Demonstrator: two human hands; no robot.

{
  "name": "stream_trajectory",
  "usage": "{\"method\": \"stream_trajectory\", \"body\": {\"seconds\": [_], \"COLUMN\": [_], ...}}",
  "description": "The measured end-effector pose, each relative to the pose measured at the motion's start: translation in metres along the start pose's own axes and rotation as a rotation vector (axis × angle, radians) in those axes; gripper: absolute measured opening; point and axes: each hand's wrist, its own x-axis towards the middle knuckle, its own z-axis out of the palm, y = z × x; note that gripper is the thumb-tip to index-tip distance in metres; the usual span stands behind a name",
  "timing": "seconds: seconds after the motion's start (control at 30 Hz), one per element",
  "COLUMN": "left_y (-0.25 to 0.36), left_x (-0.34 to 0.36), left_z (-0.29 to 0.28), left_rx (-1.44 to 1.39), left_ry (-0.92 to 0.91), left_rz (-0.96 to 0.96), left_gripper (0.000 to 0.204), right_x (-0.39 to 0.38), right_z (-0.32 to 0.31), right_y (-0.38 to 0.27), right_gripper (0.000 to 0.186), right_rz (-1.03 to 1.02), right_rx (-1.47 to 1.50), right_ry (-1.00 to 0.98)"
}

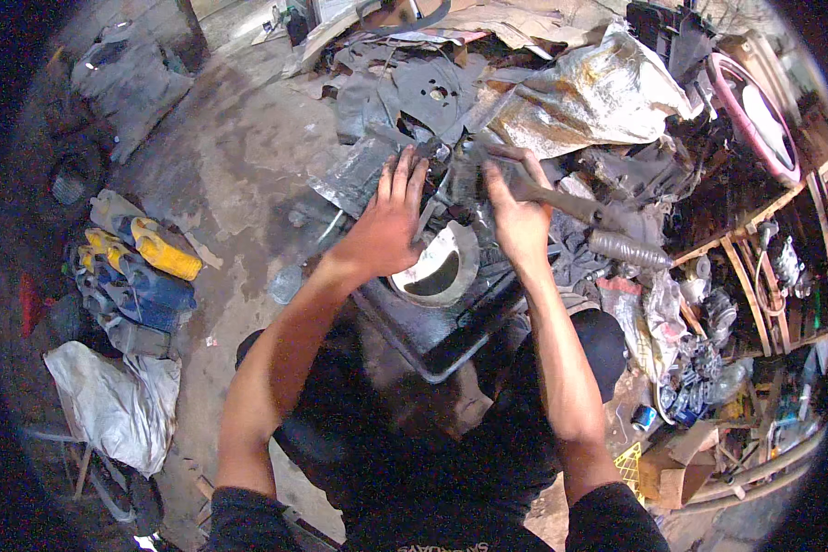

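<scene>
A black box-shaped casing (423, 340) stands in front of me between my knees. On its top is a round silver ring (465, 244) with a dark hollow inside. My left hand (385, 221) lies beside the ring, fingers stretched forward and touching dark metal parts; the thumb is near the ring's rim. My right hand (520, 207) is closed around the head end of a hammer-like tool (561, 198). From there its bar slants right to a ribbed, wrapped grip (630, 248). The tool's head is partly hidden by my fingers and blurred.
Ahead lie a flat dark disc (428, 97) and a dirty silver sack (593, 97). A yellow and blue bundle (147, 267) and a white sack (120, 400) are at left. At right are a pink-rimmed oval (754, 120), a wooden rack (754, 285) and a cardboard box (676, 465).
</scene>
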Motion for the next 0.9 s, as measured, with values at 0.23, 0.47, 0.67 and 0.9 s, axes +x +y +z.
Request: {"method": "stream_trajectory", "body": {"seconds": [0.23, 0.47, 0.67, 0.9], "left_y": [0.0, -0.003, -0.002, -0.005], "left_x": [0.002, 0.001, 0.005, 0.005], "left_z": [-0.001, 0.001, 0.002, 0.005], "left_rx": [-0.004, 0.037, 0.016, -0.003], "left_ry": [-0.003, 0.025, 0.022, 0.023], "left_rz": [0.007, 0.074, 0.057, 0.038], "left_gripper": [0.1, 0.097, 0.099, 0.099], "right_x": [0.001, -0.008, 0.005, 0.007], "right_z": [-0.014, 0.006, -0.023, -0.015], "right_y": [0.045, 0.003, 0.031, 0.016], "right_gripper": [0.028, 0.024, 0.058, 0.029], "right_rz": [0.147, -0.205, 0.171, 0.078], "right_rx": [-0.357, -0.202, -0.178, -0.113], "right_ry": [-0.186, -0.193, -0.367, -0.076]}}
